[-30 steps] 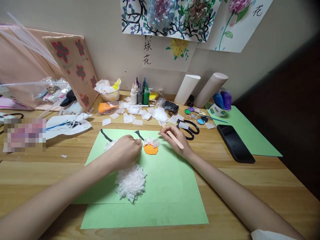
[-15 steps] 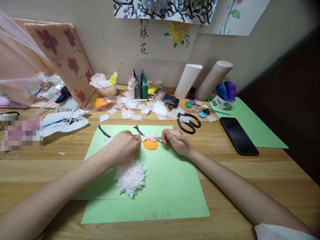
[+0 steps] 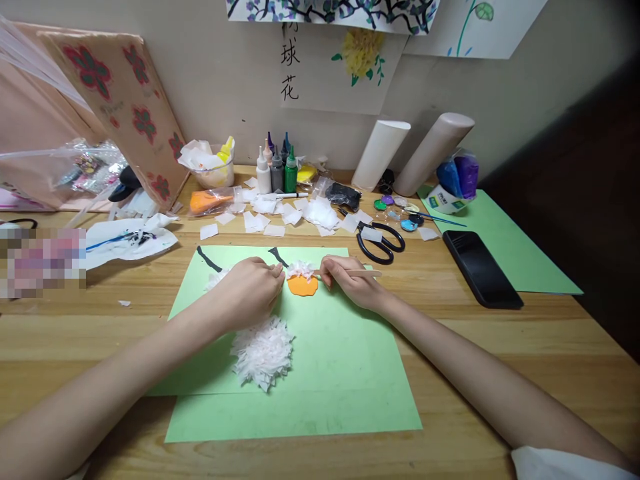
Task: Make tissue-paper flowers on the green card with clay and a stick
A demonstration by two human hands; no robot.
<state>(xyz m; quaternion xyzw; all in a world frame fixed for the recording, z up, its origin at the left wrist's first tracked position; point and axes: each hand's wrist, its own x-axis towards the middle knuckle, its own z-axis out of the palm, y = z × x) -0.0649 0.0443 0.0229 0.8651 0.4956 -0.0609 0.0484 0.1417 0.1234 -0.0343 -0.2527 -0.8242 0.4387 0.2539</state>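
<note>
On the light green paper (image 3: 350, 373) lies a flat orange piece of clay (image 3: 303, 287), its upper part covered by a tuft of white tissue paper (image 3: 301, 269). My right hand (image 3: 350, 280) is closed around a wooden craft stick (image 3: 367, 273), whose tip touches the tuft from the right. To the left of the tuft my left hand (image 3: 253, 287) rests with its fingers curled together; whatever is under the fingertips is hidden. Below it sits a large white tissue-paper pompom (image 3: 264, 353). Another white tuft (image 3: 216, 279) is partly covered by my left hand. Two black strips (image 3: 208, 260) show near the paper's top edge.
Black-handled scissors (image 3: 377, 243), white paper squares (image 3: 320, 213) and several paint bottles (image 3: 276, 172) lie or stand beyond the green paper. A phone (image 3: 480, 270) is at the right. Paint-stained tissue (image 3: 130, 243) lies at the left, before a flower-painted board (image 3: 120, 113).
The view has shifted slightly, moving everything a little up in the picture. The craft stick is tilted a bit differently in my right hand; my left hand stays in place beside the tuft.
</note>
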